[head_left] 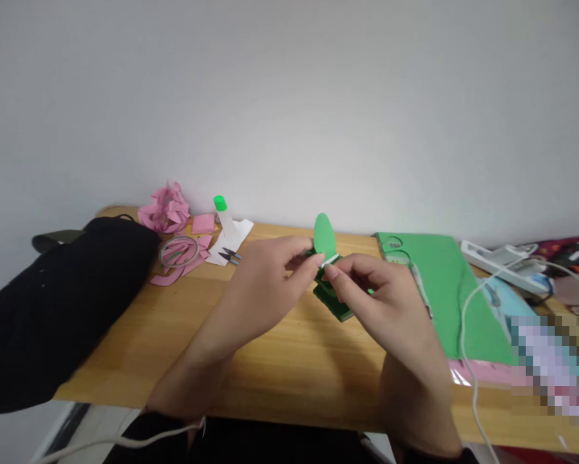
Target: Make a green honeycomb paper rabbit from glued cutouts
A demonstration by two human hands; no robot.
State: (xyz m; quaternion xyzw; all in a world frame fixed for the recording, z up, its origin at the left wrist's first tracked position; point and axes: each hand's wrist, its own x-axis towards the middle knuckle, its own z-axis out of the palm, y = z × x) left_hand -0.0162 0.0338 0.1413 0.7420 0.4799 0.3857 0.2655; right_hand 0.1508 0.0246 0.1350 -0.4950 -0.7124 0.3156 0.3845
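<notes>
My left hand (265, 283) and my right hand (371, 290) meet over the middle of a wooden table (270, 361). Between their fingertips stands a green leaf-shaped paper piece (324, 236), upright. The left fingers pinch its base. The right thumb and forefinger pinch a small white strip (330, 261) at that same base. Below the hands lies a darker green paper piece (336, 304) on the table.
A black bag (57, 303) fills the left side. Behind it are crumpled pink paper (166, 207), pink scraps, a tape roll (178, 251), small snips (229, 256) and a green-capped glue bottle (224, 216). Green sheets (438, 283), a power strip (492, 256) and a white cable lie right.
</notes>
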